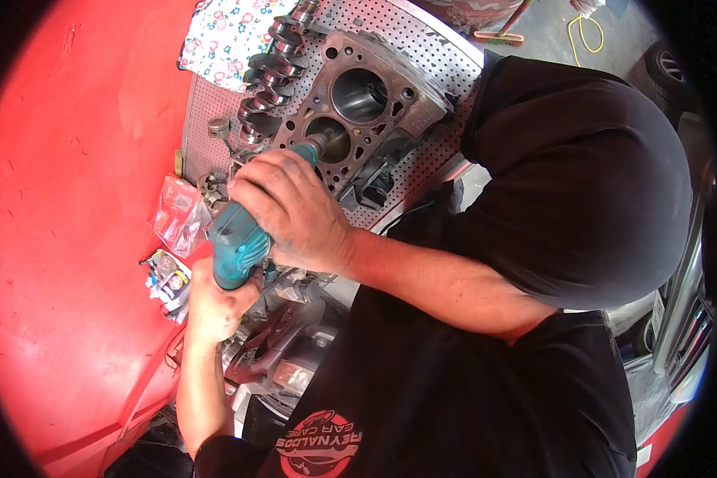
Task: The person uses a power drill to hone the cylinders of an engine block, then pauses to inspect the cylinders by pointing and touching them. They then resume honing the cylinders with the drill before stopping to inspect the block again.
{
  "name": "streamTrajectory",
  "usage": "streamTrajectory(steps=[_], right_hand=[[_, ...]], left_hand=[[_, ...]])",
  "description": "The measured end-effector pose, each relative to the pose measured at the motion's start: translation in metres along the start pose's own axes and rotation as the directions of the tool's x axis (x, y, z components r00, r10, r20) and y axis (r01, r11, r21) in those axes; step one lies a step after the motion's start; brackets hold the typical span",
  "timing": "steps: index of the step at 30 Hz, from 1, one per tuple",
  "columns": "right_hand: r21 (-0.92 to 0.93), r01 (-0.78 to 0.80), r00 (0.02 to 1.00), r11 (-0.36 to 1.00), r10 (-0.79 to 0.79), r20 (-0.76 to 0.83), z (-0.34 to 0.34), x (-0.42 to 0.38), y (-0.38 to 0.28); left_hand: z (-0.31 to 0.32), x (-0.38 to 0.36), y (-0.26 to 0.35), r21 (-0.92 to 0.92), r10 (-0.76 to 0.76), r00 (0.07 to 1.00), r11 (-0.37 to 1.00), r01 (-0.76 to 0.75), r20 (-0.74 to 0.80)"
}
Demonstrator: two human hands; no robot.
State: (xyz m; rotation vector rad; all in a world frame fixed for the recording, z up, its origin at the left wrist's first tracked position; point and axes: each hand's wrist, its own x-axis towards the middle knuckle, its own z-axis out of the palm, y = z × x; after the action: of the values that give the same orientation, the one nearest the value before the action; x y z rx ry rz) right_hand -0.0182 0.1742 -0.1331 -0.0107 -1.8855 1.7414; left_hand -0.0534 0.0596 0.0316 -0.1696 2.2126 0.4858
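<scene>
A teal power drill (239, 243) points toward an engine block (424, 119), its chuck (319, 142) at the mouth of the lower of two visible cylinder bores (360, 95). Whatever tool tip it carries is hidden down in that bore. My right hand (295, 211) wraps over the front of the drill body. Lower down, my left hand (221, 301) is closed around the drill's other end; its fingers are partly hidden. The block lies on a perforated metal surface (446, 155), with a crankshaft (272, 72) beside it.
A floral cloth (225, 40) lies at the upper left. Near the red panel (80, 199) are a piston (219, 127), a plastic-wrapped packet (179, 213) and another package (167, 279). Dark metal parts (372, 185) sit beside the block. A broom (498, 37) is on the floor beyond.
</scene>
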Motion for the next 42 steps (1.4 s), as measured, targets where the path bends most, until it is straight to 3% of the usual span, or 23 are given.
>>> streamTrajectory(steps=[25, 42], right_hand=[[-0.070, -0.133, 0.991, 0.989, 0.135, 0.018, -0.014, -0.020, 0.048], [-0.093, -0.130, 0.991, 0.987, 0.131, -0.001, -0.016, -0.018, 0.059]], left_hand=[[0.037, 0.065, -0.008, -0.036, 0.003, 0.997, 0.999, 0.000, 0.081], [0.035, 0.082, -0.003, -0.030, -0.035, 0.991, 0.999, 0.039, 0.127]])
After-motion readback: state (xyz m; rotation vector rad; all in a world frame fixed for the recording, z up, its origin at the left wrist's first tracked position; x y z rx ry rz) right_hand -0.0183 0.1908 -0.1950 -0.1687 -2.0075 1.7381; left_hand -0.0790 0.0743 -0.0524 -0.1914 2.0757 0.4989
